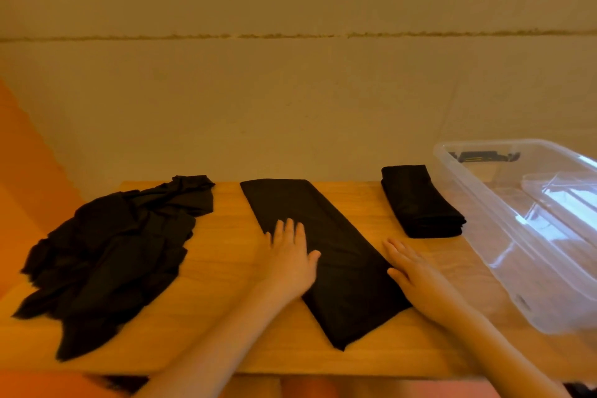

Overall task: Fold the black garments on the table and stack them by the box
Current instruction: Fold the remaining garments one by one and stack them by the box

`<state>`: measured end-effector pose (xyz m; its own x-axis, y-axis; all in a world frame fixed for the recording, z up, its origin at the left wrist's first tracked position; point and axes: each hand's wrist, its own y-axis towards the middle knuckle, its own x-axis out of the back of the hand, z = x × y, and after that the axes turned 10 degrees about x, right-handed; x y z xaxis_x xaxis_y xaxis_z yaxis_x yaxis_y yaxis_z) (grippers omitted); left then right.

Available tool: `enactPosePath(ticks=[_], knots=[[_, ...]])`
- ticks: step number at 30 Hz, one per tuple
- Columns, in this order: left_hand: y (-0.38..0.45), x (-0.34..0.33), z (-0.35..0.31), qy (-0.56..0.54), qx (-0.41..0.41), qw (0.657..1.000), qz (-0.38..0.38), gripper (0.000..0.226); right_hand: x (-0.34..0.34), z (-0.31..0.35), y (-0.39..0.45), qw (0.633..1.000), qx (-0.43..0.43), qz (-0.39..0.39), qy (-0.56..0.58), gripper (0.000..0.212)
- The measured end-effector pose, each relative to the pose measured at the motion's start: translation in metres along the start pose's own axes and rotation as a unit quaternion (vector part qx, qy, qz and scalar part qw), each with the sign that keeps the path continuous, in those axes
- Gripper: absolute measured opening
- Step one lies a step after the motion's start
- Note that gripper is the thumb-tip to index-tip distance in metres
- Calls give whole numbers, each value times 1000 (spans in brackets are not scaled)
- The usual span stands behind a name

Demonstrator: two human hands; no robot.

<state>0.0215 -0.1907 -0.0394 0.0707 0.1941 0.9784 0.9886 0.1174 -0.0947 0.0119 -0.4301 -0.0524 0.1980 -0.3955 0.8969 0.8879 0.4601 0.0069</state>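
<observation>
A black garment (336, 255), folded into a long strip, lies in the middle of the wooden table (226, 236). My left hand (290, 255) lies flat on the strip's left edge with straight fingers. At the strip's right edge, my right hand (416, 275) rests flat, fingers straight, partly on the table. A pile of loose black garments (113, 255) is heaped at the left. One small stack of folded black garments (420, 200) sits right beside the clear plastic box (484, 223).
The clear box takes up the table's right end, and something dark shows through its far wall. A plain wall stands close behind the table. Bare wood shows between the pile and the strip. The table's front edge runs just below my forearms.
</observation>
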Motion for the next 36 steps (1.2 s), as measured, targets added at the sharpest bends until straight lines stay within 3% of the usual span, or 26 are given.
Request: enactPosePath(ticks=[2,8,10,12,14,17,19,22,25,27,28,30,32,33,36], knots=[[-38,-10,-23,-19,-55,998,27,69,1,2,-11,998,23,-20,46,54],[-81,-35,-24,66,-158,984,52,103,-9,1,-25,994,82,47,-50,45],[-79,-32,-8,77,-167,982,43,84,-13,1,-35,986,116,77,-94,49],[-80,-26,10,84,-178,979,54,63,-17,17,-45,984,115,81,-112,76],[-85,-21,28,95,-183,976,67,63,-22,28,-50,973,122,59,-184,76],[-95,-21,49,85,-185,979,9,84,-37,34,-55,959,168,10,-229,72],[-106,-28,53,58,-197,976,-77,66,-38,44,-58,953,198,-21,-230,55],[-118,-43,54,-43,-187,974,-119,38,-44,51,-58,950,233,-47,-205,26],[-123,-47,53,-140,-152,969,-135,56,-46,45,-55,951,228,-72,-198,29],[-121,-49,54,-129,-164,967,-149,74,-42,36,-54,952,217,-134,-166,38],[-121,-47,54,-109,-175,966,-156,70,-36,38,-53,951,232,-151,-140,40],[-122,-46,56,-69,-182,974,-116,51,-25,47,-48,945,259,-110,-169,55],[-124,-48,57,-65,-180,977,-94,51,-23,50,-45,927,270,11,-262,73],[-125,-48,58,-56,-178,978,-92,54,-24,52,-48,938,219,74,-260,78],[-131,-47,60,-15,-192,979,-69,65,-24,43,-63,951,244,-28,-188,63]])
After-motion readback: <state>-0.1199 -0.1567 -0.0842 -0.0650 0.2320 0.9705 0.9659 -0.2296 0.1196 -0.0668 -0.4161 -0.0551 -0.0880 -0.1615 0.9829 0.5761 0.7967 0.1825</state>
